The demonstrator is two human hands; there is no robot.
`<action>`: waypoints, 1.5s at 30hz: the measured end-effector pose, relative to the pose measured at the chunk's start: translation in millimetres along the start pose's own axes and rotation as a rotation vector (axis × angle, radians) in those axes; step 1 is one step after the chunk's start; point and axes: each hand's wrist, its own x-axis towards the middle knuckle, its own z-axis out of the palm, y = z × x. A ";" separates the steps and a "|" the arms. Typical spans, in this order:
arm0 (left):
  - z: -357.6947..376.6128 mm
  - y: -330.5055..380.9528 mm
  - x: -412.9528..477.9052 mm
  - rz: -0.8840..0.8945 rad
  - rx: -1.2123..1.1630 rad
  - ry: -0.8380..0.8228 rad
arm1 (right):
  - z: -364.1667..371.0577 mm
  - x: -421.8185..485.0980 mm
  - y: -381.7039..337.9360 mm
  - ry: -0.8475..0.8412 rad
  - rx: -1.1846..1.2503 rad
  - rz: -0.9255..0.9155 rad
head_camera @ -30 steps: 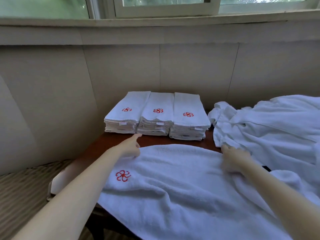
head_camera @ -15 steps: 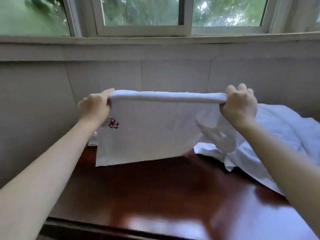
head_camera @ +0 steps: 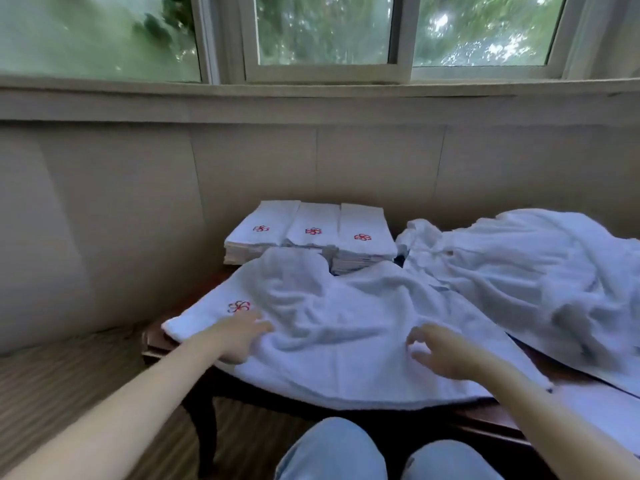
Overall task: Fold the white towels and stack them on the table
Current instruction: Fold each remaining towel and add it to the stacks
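A white towel (head_camera: 346, 323) with a red flower emblem lies rumpled across the dark wooden table (head_camera: 156, 344), its near edge hanging over the front. My left hand (head_camera: 242, 336) rests on the towel just below the emblem, fingers fairly straight. Over the towel's right part hovers my right hand (head_camera: 440, 351), fingers spread and loosely curled, holding nothing. Behind the towel, three stacks of folded white towels (head_camera: 311, 233) with the same emblem stand side by side against the wall.
A heap of unfolded white towelling (head_camera: 536, 268) covers the table's right side. The beige wall and window sill rise right behind the stacks. My knees in blue jeans (head_camera: 332, 452) sit below the table's front edge. Striped carpet lies to the left.
Half a second ago both hands held the towel up by its top edge. Now it lies rumpled on the table, and both hands have let go and dropped to it.
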 end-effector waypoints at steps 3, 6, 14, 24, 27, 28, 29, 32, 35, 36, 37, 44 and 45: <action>18.8 4.5 0.2 -0.034 -0.044 0.072 | 24.1 -0.9 3.7 0.006 -0.016 0.040; 18.2 1.0 -0.7 -0.103 0.010 0.111 | 27.7 -1.6 6.6 0.095 -0.134 0.103; 27.3 15.0 7.9 -0.341 0.089 0.202 | 17.4 15.0 1.7 -0.004 -0.166 0.316; 51.5 7.6 21.9 -0.439 -0.306 0.141 | 48.8 52.2 3.5 0.108 0.017 0.344; 51.4 8.3 25.7 -0.445 -0.290 0.143 | 36.8 66.7 -15.9 0.028 -0.016 0.451; 51.4 8.1 25.5 -0.446 -0.282 0.150 | 34.1 71.0 -23.4 0.005 -0.014 0.488; 51.9 8.4 25.2 -0.445 -0.275 0.164 | 33.4 74.9 -29.4 -0.002 -0.009 0.520; 55.2 12.6 23.4 -0.429 -0.286 0.228 | 41.0 76.8 -35.7 0.122 0.026 0.543; 58.5 15.1 23.0 -0.440 -0.331 0.270 | 47.3 75.7 -28.0 0.279 0.094 0.465; 58.6 15.7 22.4 -0.439 -0.333 0.272 | 48.2 75.8 -26.1 0.300 0.099 0.442; 58.1 15.6 22.4 -0.434 -0.329 0.282 | 49.3 76.3 -25.0 0.311 0.093 0.423; 43.4 -38.7 30.6 -0.503 -0.682 0.569 | 50.6 79.3 -23.5 0.385 0.083 0.327; 45.3 -50.5 30.6 -0.491 -0.736 0.575 | 50.7 79.1 -23.0 0.392 0.081 0.324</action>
